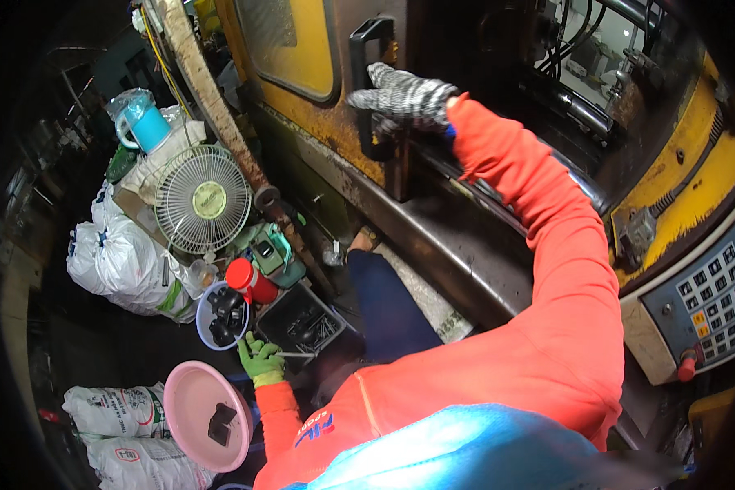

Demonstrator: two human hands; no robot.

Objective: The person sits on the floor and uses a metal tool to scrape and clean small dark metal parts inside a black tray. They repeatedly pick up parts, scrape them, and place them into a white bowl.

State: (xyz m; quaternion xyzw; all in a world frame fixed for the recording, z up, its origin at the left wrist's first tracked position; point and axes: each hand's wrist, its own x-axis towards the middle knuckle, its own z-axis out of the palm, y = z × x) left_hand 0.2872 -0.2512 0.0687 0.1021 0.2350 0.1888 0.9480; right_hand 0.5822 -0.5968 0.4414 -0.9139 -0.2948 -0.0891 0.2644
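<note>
At the top centre, my right hand (408,96), in a black-and-white knit glove, is at the black door handle (373,41) of a yellow machine door (290,49). Its fingers lie across the handle and appear to grip it; the palm side is hidden. Low on the left, my left hand (261,359) wears a green glove and is closed around a thin, pale, rod-like tool (299,355). Just beyond that hand, a light-blue basin (205,336) holds black parts. Beside it, a dark grey bin (335,322) contains black parts and thin pieces.
A pink basin (180,392) with a dark piece sits near stacked white sacks (114,412). A fan (202,200), a red container (251,282) and white bags (122,261) stand left. The machine's opening shows metal bars (572,106); a keypad panel (706,302) is right.
</note>
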